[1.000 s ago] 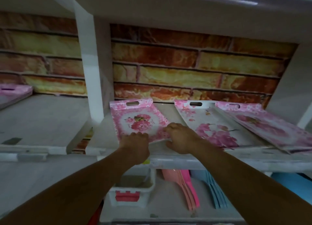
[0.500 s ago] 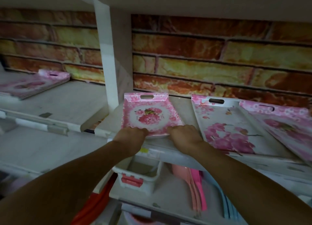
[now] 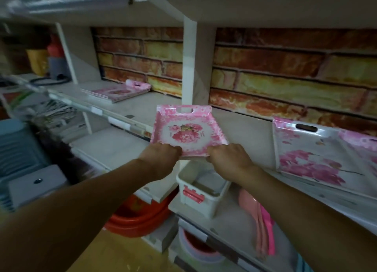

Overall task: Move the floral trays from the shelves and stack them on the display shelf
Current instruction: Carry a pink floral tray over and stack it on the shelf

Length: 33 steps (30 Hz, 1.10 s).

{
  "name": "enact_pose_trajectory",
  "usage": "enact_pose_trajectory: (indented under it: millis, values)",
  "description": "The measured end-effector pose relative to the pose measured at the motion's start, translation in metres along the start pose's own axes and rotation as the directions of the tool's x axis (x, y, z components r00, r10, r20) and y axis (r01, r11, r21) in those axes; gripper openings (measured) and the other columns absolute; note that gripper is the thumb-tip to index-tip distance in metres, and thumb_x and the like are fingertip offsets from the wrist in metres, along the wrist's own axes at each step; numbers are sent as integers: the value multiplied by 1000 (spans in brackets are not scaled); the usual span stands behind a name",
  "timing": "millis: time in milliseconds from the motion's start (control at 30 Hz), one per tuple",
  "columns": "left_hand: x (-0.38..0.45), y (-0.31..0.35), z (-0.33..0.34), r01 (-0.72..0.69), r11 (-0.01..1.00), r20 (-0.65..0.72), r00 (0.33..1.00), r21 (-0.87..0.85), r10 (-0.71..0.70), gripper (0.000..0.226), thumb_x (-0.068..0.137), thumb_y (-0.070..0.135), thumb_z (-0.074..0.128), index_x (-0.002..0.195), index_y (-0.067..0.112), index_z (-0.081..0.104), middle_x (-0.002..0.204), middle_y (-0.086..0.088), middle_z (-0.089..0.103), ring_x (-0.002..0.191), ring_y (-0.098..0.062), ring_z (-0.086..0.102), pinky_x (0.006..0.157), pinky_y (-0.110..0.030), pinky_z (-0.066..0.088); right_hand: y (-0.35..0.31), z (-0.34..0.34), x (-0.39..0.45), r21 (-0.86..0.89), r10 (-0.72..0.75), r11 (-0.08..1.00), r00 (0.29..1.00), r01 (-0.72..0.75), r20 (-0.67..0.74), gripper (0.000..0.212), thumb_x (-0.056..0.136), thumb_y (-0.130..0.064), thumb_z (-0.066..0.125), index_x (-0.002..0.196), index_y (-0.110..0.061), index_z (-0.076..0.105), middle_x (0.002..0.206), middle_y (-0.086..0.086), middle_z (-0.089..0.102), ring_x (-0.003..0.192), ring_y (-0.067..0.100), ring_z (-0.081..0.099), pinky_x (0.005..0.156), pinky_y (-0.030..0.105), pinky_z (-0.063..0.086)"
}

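Both hands grip the near edge of a small pink tray (image 3: 186, 131), the left hand (image 3: 161, 156) at its left corner and the right hand (image 3: 229, 157) at its right, holding it off the shelf (image 3: 251, 133). A larger tray (image 3: 318, 155) lies toward the shelf's right end. A stack (image 3: 118, 92) of trays sits near the back edge of the left shelf (image 3: 155, 106).

Two bare forearms, no sleeves — hands (image 3: 161, 155) bare too, no rings/gloves/watch.
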<state>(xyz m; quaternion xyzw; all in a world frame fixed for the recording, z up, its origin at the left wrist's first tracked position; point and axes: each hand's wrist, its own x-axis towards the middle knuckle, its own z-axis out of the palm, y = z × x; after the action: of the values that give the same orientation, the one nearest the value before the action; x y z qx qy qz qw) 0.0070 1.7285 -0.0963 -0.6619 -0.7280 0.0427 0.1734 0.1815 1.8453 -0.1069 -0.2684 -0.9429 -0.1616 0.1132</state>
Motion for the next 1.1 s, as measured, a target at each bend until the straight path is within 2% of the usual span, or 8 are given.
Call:
enact_pose_trajectory:
  millis: [300,433,500,600,767,900,1100]
  values:
    - [-87,-93,6,232,973,22,973,-11,-232,23,100,22,38,120,18,49,106,-8,64,89,-29,62,64,-34,40,-108,-22,66,27,-217,975,973,220,-82,10,97,-20,45,102,-19,54,100,8,64,85,31,61,61,32,32]
    - [-127,-147,19,298,955,35,954,0,-298,19,99,22,40,116,18,49,103,-7,64,87,-28,63,65,-34,45,-166,-23,104,25,-279,959,956,282,-91,8,97,-21,44,99,-20,52,95,7,65,79,32,61,59,34,42]
    - [-147,-178,26,324,946,46,945,10,-324,18,98,22,42,114,18,49,104,-7,64,89,-30,64,66,-35,45,-199,-27,122,16,-304,951,948,307,-97,8,97,-22,44,98,-21,52,93,7,65,76,32,60,56,35,41]
    - [-178,-226,32,349,937,65,935,22,-350,21,97,22,41,116,18,48,108,-9,64,94,-32,63,68,-35,45,-252,-37,148,18,-328,943,939,331,-99,11,99,-22,43,102,-20,53,96,8,64,79,33,60,54,35,30]
    - [-225,-297,36,386,921,91,917,50,-389,28,94,17,42,121,17,47,115,-9,62,101,-32,61,68,-34,40,-335,-49,189,4,-349,936,928,352,-131,9,99,-22,46,103,-19,54,96,8,66,83,33,61,53,33,23]
    - [-250,-344,41,403,914,83,910,49,-406,24,97,19,40,120,16,48,115,-10,63,101,-32,61,68,-33,39,-383,-50,220,21,-373,925,917,379,-139,9,97,-19,47,103,-18,53,98,8,66,82,33,61,57,34,26]
    - [-254,-399,56,411,911,66,909,26,-412,27,99,30,39,120,16,48,113,-9,63,99,-30,62,68,-32,40,-418,-47,266,22,-385,919,909,393,-162,9,97,-19,47,103,-17,54,96,8,66,82,33,62,58,33,26]
